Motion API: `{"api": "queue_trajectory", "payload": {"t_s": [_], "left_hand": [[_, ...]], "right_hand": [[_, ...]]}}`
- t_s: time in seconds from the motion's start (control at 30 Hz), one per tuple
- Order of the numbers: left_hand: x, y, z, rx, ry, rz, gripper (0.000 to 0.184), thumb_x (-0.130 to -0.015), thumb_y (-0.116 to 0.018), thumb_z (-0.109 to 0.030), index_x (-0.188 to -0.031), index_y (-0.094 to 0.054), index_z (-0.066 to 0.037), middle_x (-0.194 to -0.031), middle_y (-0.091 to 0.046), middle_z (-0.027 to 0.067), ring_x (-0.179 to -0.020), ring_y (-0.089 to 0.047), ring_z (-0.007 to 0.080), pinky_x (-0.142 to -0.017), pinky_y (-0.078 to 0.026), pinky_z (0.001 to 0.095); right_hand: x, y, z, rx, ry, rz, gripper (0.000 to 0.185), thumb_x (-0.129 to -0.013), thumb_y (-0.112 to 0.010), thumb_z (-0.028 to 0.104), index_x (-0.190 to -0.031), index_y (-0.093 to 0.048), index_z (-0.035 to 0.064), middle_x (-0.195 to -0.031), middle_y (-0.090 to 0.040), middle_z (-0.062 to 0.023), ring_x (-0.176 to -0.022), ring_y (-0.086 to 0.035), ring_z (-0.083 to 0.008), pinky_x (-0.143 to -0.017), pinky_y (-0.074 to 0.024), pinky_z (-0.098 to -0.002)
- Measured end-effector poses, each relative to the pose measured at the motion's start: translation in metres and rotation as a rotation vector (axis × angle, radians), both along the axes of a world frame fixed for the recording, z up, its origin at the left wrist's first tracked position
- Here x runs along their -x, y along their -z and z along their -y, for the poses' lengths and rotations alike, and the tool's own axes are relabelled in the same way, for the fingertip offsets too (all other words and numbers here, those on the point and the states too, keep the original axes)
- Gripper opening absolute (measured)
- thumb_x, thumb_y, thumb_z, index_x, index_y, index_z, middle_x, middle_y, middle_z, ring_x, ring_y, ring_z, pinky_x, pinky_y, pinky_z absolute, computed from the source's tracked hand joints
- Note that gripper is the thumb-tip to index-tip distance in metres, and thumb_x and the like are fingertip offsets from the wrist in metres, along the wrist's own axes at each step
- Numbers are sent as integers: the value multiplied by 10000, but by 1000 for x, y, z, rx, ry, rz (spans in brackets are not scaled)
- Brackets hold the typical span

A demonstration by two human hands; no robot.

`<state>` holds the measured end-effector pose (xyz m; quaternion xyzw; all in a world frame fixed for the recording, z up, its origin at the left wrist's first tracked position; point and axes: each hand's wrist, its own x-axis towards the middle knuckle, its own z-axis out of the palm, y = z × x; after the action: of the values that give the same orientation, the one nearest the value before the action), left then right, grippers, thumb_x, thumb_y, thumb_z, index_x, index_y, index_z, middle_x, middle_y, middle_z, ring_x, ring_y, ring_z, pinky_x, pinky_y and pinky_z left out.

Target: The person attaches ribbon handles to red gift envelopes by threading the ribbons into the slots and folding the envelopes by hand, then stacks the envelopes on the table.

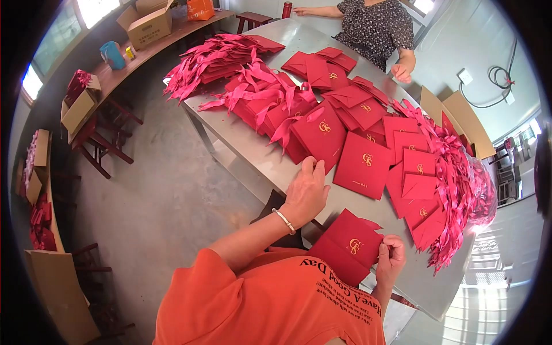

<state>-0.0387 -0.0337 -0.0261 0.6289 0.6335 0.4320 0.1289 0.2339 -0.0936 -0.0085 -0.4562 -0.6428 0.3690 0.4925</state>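
Note:
My left hand (309, 192), with a bracelet at the wrist, is at the table's near edge. Its fingertips touch the lower edge of a red paper envelope (323, 133) with a gold logo; the thumb stands apart. My right hand (391, 257) pinches the right side of another red envelope (344, 246), which is tilted in front of my orange shirt, its flap partly raised. Just beyond lies a flat red envelope (362, 165). Left of it are stacked envelopes with pink ribbons (259, 95).
More ribboned envelopes are heaped at the table's far left (213, 60) and right end (454, 190). Across the metal table (247, 155) stands another person (376, 29), one hand near the edge. Cardboard boxes (150, 26) and stools (106, 135) line the left side.

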Motion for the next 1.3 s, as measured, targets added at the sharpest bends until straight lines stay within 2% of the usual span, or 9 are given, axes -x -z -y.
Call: {"api": "queue_trajectory", "payload": {"t_s": [0.17, 0.27, 0.43, 0.77, 0.9, 1.0, 1.07, 1.27, 1.3], "left_hand": [[2, -5, -9, 12, -6, -7, 560, -752, -731, -101, -1232, -471, 22, -1170, -447, 199, -1007, -568, 376, -790, -515, 424], [6, -9, -17, -50, -73, -160, 569, -725, -757, -121, -1218, -507, 13, -1218, -444, 214, -1135, -503, 400, -917, -455, 458], [9, -1, -45, -212, 5, -472, 529, -749, -738, -272, -1190, -601, -14, -1376, -412, 259, -1329, -354, 408, -1122, -226, 531], [28, 20, -48, -172, -217, -761, 434, -814, -616, -258, -1149, -623, 18, -1371, -469, 264, -1323, -377, 441, -1129, -178, 614], [19, -2, -32, -192, -116, -710, 391, -816, -625, -228, -1121, -629, 16, -1343, -485, 275, -1321, -373, 450, -1124, -190, 605], [-5, -21, -8, -293, 81, -509, 329, -800, -657, -150, -1094, -632, -3, -1244, -567, 243, -1246, -474, 398, -1075, -320, 524], [-19, -30, 12, -71, 498, -34, 333, -760, -694, -63, -1085, -642, -18, -1111, -650, 164, -1079, -597, 335, -957, -442, 426], [-78, -46, -2, -185, 845, 5, 182, -809, -671, -40, -990, -663, -22, -958, -683, 123, -887, -648, 322, -788, -512, 387], [-79, -45, -6, -156, 859, -80, 198, -835, -644, -3, -1031, -659, -17, -986, -686, 97, -899, -663, 246, -792, -518, 331]], "right_hand": [[0, 0, -1, 34, -16, -43, 92, -910, -559, -46, -963, -541, 27, -1004, -529, -53, -838, -465, -87, -730, -390, -204], [0, 2, -3, 29, -17, -46, 98, -907, -554, -56, -962, -540, 24, -1004, -529, -54, -823, -459, -82, -720, -388, -201], [-1, 8, -6, -33, -33, -35, 106, -903, -550, -68, -959, -540, 21, -1003, -531, -54, -785, -449, -74, -679, -381, -197], [-3, 8, -5, -34, 25, -33, 125, -885, -552, -82, -956, -550, 22, -974, -547, -46, -787, -470, -83, -692, -395, -209], [-2, 3, -8, -48, 13, -11, 137, -857, -568, -99, -933, -561, 14, -957, -572, -47, -812, -502, -91, -726, -412, -219], [-3, 0, -8, -12, -16, -100, 144, -852, -572, -118, -920, -571, 9, -947, -581, -56, -818, -523, -98, -733, -423, -215], [-7, 2, -9, -28, -2, -74, 140, -856, -575, -115, -925, -574, 7, -945, -586, -58, -818, -532, -100, -729, -430, -217], [-9, -4, -9, -52, 20, -4, 113, -859, -613, -82, -927, -595, 7, -935, -616, -74, -814, -569, -126, -709, -463, -241], [-11, -6, -9, -102, 4, 16, 112, -852, -627, -77, -920, -599, 8, -926, -625, -80, -810, -582, -140, -708, -471, -248]]}}
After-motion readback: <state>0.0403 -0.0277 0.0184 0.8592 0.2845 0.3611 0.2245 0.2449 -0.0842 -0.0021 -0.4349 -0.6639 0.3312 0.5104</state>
